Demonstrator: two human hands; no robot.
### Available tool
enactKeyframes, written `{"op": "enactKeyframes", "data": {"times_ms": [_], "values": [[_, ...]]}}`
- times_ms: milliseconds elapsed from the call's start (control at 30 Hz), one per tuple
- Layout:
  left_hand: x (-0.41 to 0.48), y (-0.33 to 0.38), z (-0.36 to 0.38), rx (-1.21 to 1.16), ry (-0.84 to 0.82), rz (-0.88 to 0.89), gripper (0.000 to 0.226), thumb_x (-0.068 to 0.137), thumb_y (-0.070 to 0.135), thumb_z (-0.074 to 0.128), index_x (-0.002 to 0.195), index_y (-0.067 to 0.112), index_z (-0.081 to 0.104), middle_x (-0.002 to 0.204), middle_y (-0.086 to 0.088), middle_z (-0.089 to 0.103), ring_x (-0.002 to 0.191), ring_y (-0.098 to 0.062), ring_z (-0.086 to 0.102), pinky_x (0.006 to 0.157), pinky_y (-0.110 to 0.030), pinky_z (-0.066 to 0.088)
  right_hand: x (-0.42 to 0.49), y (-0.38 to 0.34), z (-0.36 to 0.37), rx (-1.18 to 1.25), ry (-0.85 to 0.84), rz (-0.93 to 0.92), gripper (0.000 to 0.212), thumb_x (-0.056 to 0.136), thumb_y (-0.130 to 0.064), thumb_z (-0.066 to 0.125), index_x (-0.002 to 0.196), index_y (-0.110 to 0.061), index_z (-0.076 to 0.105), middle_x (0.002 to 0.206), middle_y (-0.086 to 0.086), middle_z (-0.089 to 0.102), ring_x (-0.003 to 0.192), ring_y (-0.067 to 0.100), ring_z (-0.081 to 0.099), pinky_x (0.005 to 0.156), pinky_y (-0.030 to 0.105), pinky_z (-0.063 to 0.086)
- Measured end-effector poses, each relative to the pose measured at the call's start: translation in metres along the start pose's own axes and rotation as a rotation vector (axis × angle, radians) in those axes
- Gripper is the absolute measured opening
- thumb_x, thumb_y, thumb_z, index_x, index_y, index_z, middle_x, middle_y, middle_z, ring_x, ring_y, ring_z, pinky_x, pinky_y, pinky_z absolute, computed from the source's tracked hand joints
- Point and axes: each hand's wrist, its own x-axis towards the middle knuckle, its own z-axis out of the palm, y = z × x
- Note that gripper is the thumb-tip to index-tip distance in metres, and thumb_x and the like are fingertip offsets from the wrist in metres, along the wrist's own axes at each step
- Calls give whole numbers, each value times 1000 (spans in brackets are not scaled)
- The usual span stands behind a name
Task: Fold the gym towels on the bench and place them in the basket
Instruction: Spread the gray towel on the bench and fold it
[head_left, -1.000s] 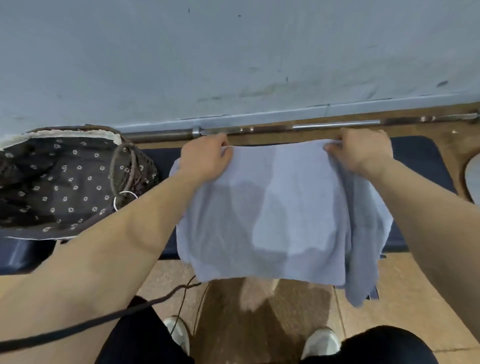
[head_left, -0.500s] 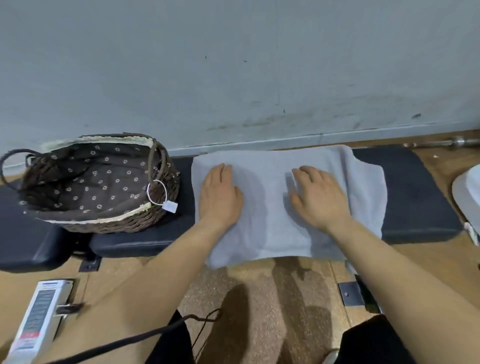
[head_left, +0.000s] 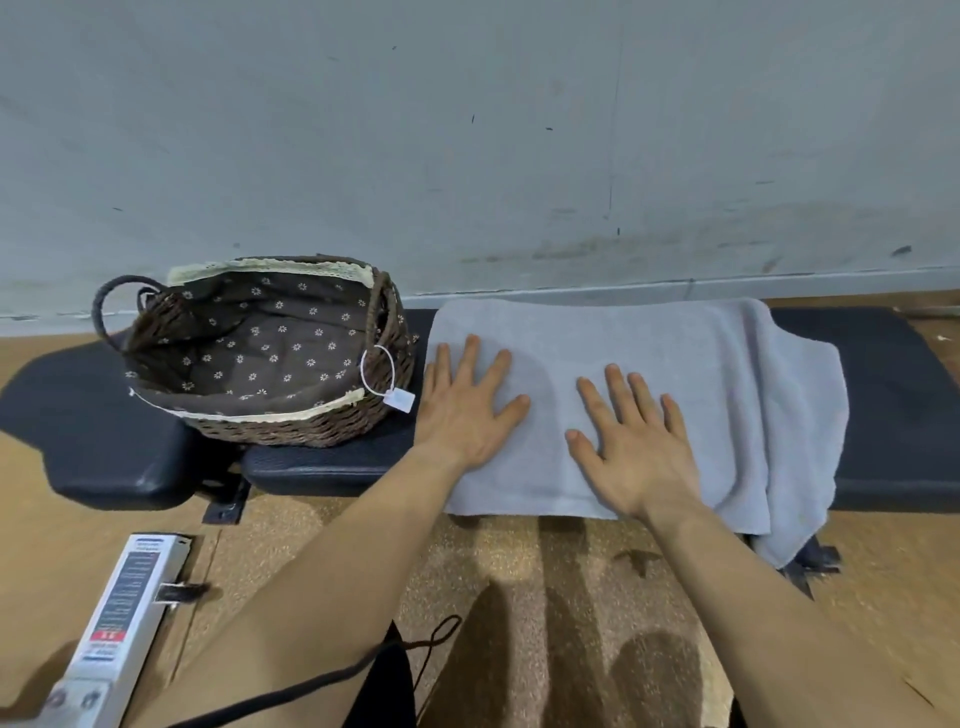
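Note:
A light grey towel lies folded over on the black padded bench, its right end bunched in layers and hanging off the front edge. My left hand presses flat on the towel's left part, fingers spread. My right hand lies flat on its middle, fingers straight. To the left of the towel a brown wicker basket with a flowered dark lining stands on the bench, nothing inside it. A white tag on a ring hangs from its right side, close to my left hand.
A grey wall runs right behind the bench. A white and grey metal part stands on the wooden floor at the lower left. A black cord crosses below my left arm. The bench gap and bracket sit under the basket.
A second ago both hands gripped the towel's far edge. They laid it down and pressed flat on it. Since half a second ago the fingers have spread wider.

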Motion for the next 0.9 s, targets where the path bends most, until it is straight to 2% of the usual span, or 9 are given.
{"op": "enactKeyframes", "data": {"times_ms": [167,300,367,433,500,600,733,833,900], "values": [[-13,-3,-6,61,-65,20,77,88,74,30,155,47,3,166,0,-12,151,-35,-16,123,-48,-4,3,1,-4,26,-47,-27,72,94,-68,12,157,-40,-10,165,-6,-23,152,17,-21,123,48,-7],[-9,17,-29,88,-66,23,75,84,63,45,150,33,28,164,-7,14,149,-34,14,119,-48,20,-2,12,-23,305,-80,-90,78,94,-62,41,160,-34,10,168,-4,-8,154,16,-10,124,44,-4],[-5,41,-36,95,-37,96,68,86,53,52,145,24,39,159,-8,26,144,-30,29,114,-43,29,-13,28,-34,519,56,-73,74,90,-53,52,155,-26,32,167,-2,15,154,16,10,123,36,10],[-1,70,-37,67,14,184,57,89,46,55,140,22,47,150,-5,40,135,-28,42,107,-38,37,-29,53,-44,709,236,2,55,91,-40,61,143,-22,51,157,-3,36,146,12,29,117,28,25],[4,102,-32,-17,86,255,45,91,40,56,132,22,55,137,-1,52,125,-25,50,99,-37,42,-44,85,-51,803,403,116,36,94,-27,62,129,-21,60,141,-4,49,132,10,44,107,29,37],[17,155,-22,-150,172,364,30,92,31,57,120,22,62,123,2,59,117,-22,54,95,-37,45,-61,135,-50,759,533,363,26,95,-23,58,121,-20,63,124,-4,52,112,13,55,89,27,42],[45,231,-16,-199,127,522,21,94,26,53,111,25,65,113,5,63,109,-21,57,94,-41,46,-70,175,-32,601,463,580,18,94,-33,57,107,-21,62,105,-1,52,95,21,57,73,32,43],[67,283,-10,-92,53,596,29,95,20,48,117,29,65,121,7,64,113,-19,57,97,-40,45,-61,181,-33,481,334,614,24,92,-49,57,98,-25,60,100,-2,51,91,23,56,75,40,51],[84,307,-2,5,-12,663,44,90,10,50,126,33,60,129,10,59,119,-16,55,99,-36,44,-51,178,-35,431,300,574,21,94,-45,56,95,-25,58,100,-1,50,93,25,54,74,41,50]]}}
